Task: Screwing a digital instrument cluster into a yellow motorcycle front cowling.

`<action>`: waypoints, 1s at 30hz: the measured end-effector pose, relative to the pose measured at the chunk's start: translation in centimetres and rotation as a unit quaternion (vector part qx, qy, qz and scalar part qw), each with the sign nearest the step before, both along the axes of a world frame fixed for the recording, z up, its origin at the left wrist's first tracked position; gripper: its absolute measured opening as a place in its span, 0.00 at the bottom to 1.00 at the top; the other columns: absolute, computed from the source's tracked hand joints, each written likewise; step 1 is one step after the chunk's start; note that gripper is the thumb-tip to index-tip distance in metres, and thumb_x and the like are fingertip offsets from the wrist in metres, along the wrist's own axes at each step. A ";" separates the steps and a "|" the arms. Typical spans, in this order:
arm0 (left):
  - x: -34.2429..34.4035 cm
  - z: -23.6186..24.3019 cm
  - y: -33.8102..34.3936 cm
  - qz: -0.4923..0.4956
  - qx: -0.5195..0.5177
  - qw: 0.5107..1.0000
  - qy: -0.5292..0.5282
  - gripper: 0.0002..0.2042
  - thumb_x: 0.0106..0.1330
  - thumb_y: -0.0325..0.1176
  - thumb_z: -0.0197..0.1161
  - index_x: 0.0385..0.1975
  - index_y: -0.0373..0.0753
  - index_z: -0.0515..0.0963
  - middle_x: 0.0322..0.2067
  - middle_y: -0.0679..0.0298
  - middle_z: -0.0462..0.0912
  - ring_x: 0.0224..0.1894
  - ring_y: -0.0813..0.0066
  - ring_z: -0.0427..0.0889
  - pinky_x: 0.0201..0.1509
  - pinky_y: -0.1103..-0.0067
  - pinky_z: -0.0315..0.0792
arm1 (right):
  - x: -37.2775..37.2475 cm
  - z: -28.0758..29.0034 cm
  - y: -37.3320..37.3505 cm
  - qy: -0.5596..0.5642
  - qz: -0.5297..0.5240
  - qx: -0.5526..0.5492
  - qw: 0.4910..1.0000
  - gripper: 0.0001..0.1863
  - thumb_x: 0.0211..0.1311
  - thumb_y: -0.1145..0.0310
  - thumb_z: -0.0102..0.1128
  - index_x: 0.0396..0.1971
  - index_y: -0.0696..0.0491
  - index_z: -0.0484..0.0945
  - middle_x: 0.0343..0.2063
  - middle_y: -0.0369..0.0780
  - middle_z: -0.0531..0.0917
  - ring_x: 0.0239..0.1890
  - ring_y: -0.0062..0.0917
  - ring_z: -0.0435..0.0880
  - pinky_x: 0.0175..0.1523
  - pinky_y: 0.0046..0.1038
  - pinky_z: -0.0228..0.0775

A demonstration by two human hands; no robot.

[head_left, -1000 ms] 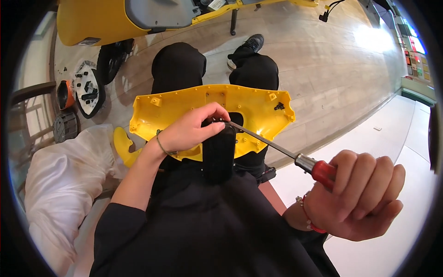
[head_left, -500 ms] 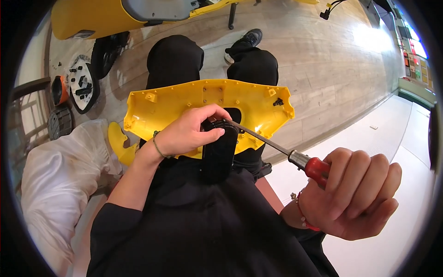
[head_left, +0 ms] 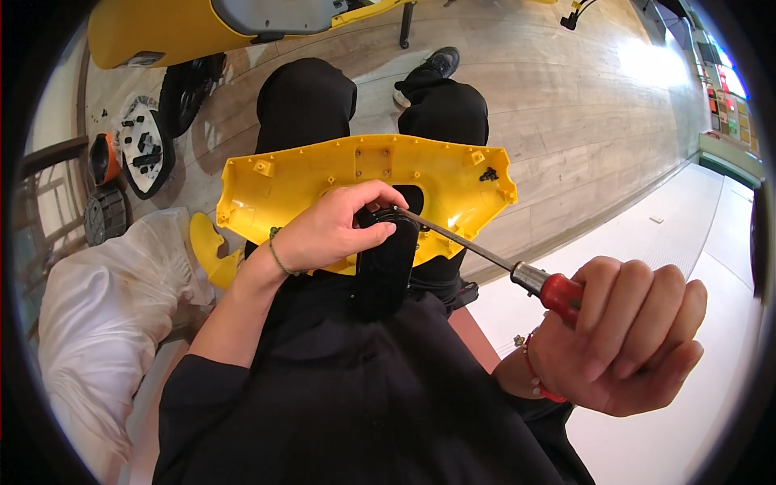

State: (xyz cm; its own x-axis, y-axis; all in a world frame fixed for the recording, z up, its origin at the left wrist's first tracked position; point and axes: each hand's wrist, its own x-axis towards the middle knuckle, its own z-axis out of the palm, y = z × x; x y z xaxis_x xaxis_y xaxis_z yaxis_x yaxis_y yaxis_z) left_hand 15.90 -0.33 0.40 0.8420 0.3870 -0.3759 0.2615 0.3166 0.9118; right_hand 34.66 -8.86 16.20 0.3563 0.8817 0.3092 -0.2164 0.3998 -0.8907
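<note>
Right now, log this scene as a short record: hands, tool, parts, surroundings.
Left hand: holds the upper end of the black part
Right hand: grips the screwdriver by its red handle
Tool angle: slants up-left toward the left hand; tip contact unclear
Yellow panel: across the lap, partly hidden behind the black part
Small dark pieces: clustered on the panel's right end
Left side: white cloth; black-and-white part on the floor

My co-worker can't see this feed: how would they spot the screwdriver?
Start at the wide yellow panel across the person's legs. Near its middle the left hand holds a long black part; from that part's upper end, the screwdriver slants down right into the right hand. Its steel shaft and red handle set it apart from the black part.
</note>
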 end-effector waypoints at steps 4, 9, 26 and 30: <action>0.2 0.2 -0.2 0.007 0.009 1.000 -0.011 0.13 0.62 0.29 0.60 0.46 0.36 0.74 0.39 0.67 0.77 0.42 0.81 0.74 0.47 0.83 0.68 | 0.0 0.1 0.0 0.001 -0.009 -0.004 1.000 0.14 0.69 0.62 0.46 0.20 0.46 0.63 0.15 0.32 0.70 0.14 0.14 0.69 0.23 0.18 0.61; 0.3 -0.2 -0.3 0.023 0.009 0.999 -0.024 0.13 0.62 0.29 0.60 0.45 0.35 0.74 0.35 0.67 0.77 0.38 0.81 0.74 0.45 0.82 0.69 | 0.4 0.4 0.3 0.005 0.026 -0.007 1.000 0.13 0.69 0.64 0.46 0.22 0.46 0.63 0.18 0.34 0.71 0.18 0.17 0.72 0.23 0.18 0.61; 0.2 0.1 -1.6 0.023 0.118 0.993 -0.009 0.13 0.57 0.31 0.61 0.40 0.33 0.74 0.29 0.56 0.79 0.33 0.66 0.80 0.40 0.76 0.72 | 5.6 5.6 0.4 -0.513 0.003 -0.375 0.772 0.11 0.53 0.70 0.60 0.34 0.58 0.72 0.25 0.36 0.73 0.27 0.16 0.72 0.32 0.16 0.62; 0.4 0.6 -2.0 0.031 0.123 0.992 -0.008 0.12 0.57 0.31 0.61 0.39 0.33 0.74 0.29 0.56 0.78 0.32 0.64 0.79 0.39 0.76 0.72 | 5.9 5.5 -0.5 -0.526 0.004 -0.371 0.766 0.16 0.53 0.70 0.61 0.41 0.58 0.72 0.26 0.38 0.77 0.33 0.23 0.80 0.37 0.18 0.69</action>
